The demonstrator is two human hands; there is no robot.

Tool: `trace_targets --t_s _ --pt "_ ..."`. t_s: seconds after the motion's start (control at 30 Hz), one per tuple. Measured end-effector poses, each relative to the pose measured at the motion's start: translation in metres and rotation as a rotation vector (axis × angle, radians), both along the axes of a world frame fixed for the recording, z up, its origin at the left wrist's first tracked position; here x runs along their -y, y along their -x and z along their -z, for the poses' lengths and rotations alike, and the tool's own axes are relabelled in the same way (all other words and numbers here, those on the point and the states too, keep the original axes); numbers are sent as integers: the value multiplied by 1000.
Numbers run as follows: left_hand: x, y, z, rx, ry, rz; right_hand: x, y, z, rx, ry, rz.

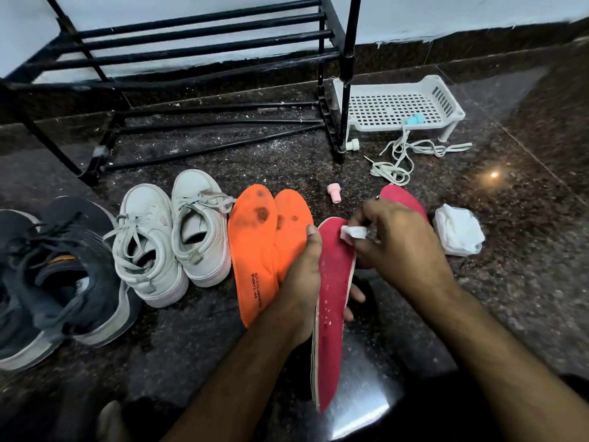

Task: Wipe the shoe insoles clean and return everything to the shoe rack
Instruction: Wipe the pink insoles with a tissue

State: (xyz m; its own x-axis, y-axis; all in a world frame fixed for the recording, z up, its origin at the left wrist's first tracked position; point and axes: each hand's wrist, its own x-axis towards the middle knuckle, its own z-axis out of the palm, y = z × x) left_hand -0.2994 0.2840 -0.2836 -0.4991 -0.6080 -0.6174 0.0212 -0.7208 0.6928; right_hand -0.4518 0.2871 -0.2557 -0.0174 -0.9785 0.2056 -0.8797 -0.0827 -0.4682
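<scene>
Gripping a red insole (334, 282) along its edge with the left hand (302, 282), and pinching a small white wipe (353, 232) against its far end with the closed right hand (398, 240). Lying flat on the floor just left: two stained orange insoles (255, 247), then white sneakers (172, 237) and dark sneakers (57, 275). Sitting far right beside the black shoe rack (204, 36): a white basket (398, 106) holding one small teal piece (416, 119), with loose laces (404, 154) trailing nearer.
</scene>
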Motion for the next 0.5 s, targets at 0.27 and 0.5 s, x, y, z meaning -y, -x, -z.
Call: trace_targets --t_s 0.27,0.5 --pt "-2 2 -2 -19 -10 10 -10 -10 5 -104 -82 -75" --pt "-1 2 -5 -121 -64 -81 -21 -23 -8 2 -93 -339"
